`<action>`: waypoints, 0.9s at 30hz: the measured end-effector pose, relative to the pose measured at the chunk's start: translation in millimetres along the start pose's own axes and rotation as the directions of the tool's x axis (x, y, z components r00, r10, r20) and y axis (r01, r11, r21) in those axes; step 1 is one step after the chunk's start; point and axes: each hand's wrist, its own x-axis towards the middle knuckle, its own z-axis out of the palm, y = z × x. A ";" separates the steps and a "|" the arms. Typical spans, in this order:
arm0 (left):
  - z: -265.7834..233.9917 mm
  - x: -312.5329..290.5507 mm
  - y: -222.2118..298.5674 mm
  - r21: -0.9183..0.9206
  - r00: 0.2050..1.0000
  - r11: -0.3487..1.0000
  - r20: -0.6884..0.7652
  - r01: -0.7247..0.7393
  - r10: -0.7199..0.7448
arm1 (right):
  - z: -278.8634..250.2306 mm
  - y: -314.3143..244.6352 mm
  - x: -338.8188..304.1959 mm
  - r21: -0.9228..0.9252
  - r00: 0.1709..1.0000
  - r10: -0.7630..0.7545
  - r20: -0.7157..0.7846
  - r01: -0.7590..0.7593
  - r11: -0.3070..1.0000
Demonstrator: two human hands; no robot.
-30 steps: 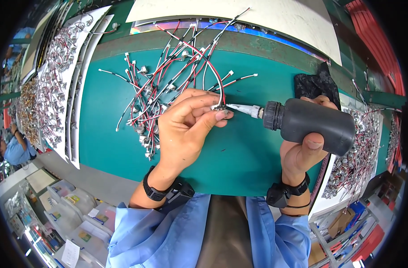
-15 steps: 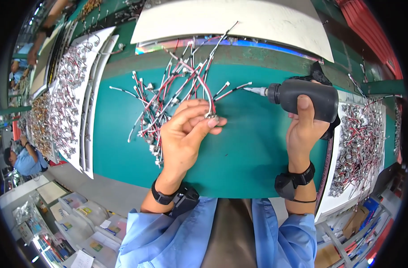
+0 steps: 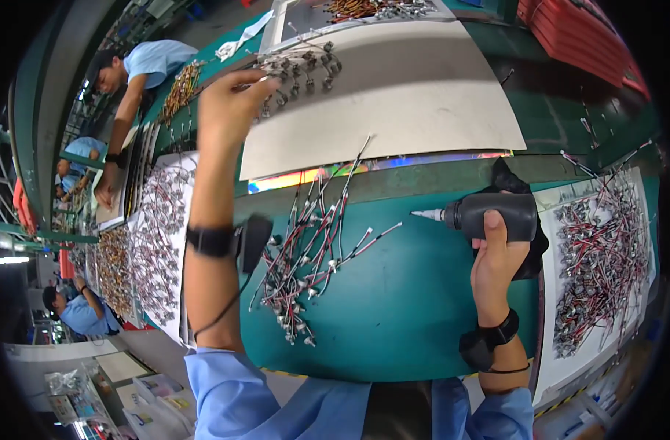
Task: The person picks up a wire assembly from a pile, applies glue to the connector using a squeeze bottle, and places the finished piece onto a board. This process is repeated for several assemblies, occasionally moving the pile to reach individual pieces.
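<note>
My left hand (image 3: 236, 103) reaches far out to the left end of the cream board (image 3: 393, 95). Its fingers are pinched together at a row of small metal parts with wires (image 3: 305, 70), and what sits between the fingertips is partly hidden; a wired metal part appears to be there. A black squeeze bottle (image 3: 503, 216) with a pale pointed nozzle lies sideways in my right hand (image 3: 492, 268), thumb on its near side. The nozzle points left. On the green mat (image 3: 393, 315) lies a loose pile of wired metal parts (image 3: 298, 271), left of the bottle.
A white sheet (image 3: 551, 374) at right bears many red-and-white wired parts. More wired parts cover a tray (image 3: 162, 242) at left. Black cloth (image 3: 529, 257) lies behind the bottle. A co-worker (image 3: 144, 73) leans over the bench at far left. Red stacked trays (image 3: 569, 37) stand far right.
My left hand has moved from above the mat with a wired metal part, forward and left to the cream board. The view has shifted. My right hand still holds the bottle.
</note>
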 end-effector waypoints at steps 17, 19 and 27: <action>103.9 50.5 -57.7 0.485 0.982 0.854 0.087 -0.189 0.169 | -6.7 -3.5 4.9 0.016 1.000 0.017 -0.010 -0.017 1.000; 68.6 33.4 -42.4 0.406 0.980 0.893 0.116 -0.196 0.162 | -3.3 -4.3 6.1 0.028 0.999 -0.002 -0.046 0.003 1.000; -67.2 -138.1 -24.3 0.265 0.984 0.960 0.172 -0.088 0.043 | 0.0 -4.1 11.0 0.150 0.997 -0.052 -0.061 0.061 0.987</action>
